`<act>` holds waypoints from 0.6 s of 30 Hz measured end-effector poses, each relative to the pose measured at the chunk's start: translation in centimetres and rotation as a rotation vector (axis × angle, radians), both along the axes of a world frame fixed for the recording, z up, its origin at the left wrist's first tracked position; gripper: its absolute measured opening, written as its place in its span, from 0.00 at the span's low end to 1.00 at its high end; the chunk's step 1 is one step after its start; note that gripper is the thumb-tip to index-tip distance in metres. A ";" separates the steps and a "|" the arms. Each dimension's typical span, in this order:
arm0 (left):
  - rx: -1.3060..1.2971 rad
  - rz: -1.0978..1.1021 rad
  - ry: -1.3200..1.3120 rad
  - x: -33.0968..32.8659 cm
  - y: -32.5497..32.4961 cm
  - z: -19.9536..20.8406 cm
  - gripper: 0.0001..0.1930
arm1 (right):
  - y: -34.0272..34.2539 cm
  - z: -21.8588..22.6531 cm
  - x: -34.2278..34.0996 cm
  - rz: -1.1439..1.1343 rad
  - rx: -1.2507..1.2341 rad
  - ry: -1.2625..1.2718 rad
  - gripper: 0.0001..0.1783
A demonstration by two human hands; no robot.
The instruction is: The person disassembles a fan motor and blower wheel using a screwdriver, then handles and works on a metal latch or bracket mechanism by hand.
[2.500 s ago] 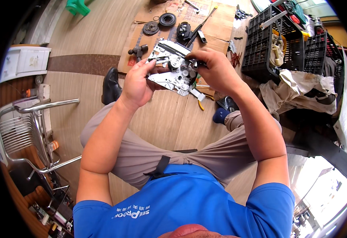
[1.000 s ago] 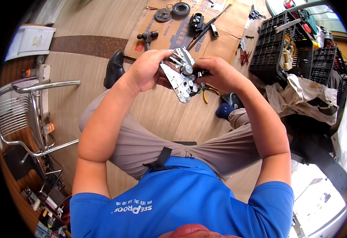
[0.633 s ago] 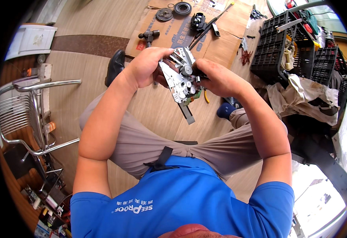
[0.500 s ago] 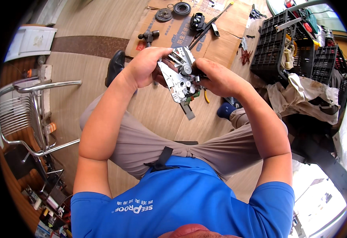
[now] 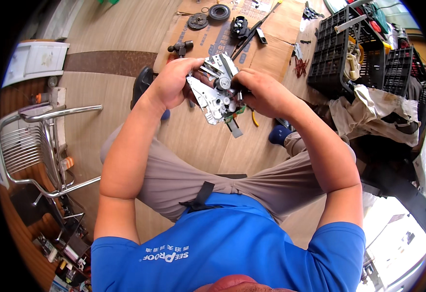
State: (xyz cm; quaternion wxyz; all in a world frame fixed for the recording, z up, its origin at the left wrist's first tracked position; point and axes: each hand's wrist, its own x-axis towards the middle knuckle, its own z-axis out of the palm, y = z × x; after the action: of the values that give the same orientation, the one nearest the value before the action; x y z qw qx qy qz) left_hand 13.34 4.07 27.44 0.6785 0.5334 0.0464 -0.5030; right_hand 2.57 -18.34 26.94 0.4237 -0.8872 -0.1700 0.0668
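Your flat, dull-grey strip (image 5: pixel 234 128) is now swinging further toward 5 o'clock and showing less of its length below the silvery-white, gear-studded metal assembly (image 5: pixel 217 95), which is sitting at 12 o'clock in front of you, raised between both hands. That is suggesting the piece is tilting as you are handling it, with the strip following loosely. Your left hand (image 5: pixel 174 82) is gripping its 9 o'clock edge, thumb on top; your right hand (image 5: pixel 262 91) is curling narrowly against its 3 o'clock side, fingertips hiding, so you are leaving it unclear which part they are pinching. Compared with two and a half seconds ago, the broad plate is presenting itself narrower and more turned, and the curved yellow tool handle (image 5: pixel 255 118) at 5 o'clock from it is showing only in part.
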 end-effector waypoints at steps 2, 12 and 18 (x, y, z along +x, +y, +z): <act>0.006 -0.011 -0.015 0.0 -0.1 0.3 0.17 | 0.2 0.1 -0.2 0.092 0.000 0.062 0.14; -0.005 -0.109 0.014 0.1 0.1 0.5 0.15 | 0.2 0.4 -0.6 0.131 -0.029 0.153 0.15; -0.021 -0.145 -0.079 0.4 0.1 0.7 0.14 | 0.4 0.3 -0.7 0.016 0.007 0.104 0.12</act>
State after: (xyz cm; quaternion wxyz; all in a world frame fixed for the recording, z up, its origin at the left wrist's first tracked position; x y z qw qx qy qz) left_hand 13.73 4.15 28.13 0.6472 0.5475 -0.0246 -0.5299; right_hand 1.85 -17.92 27.28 0.4347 -0.8796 -0.1549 0.1156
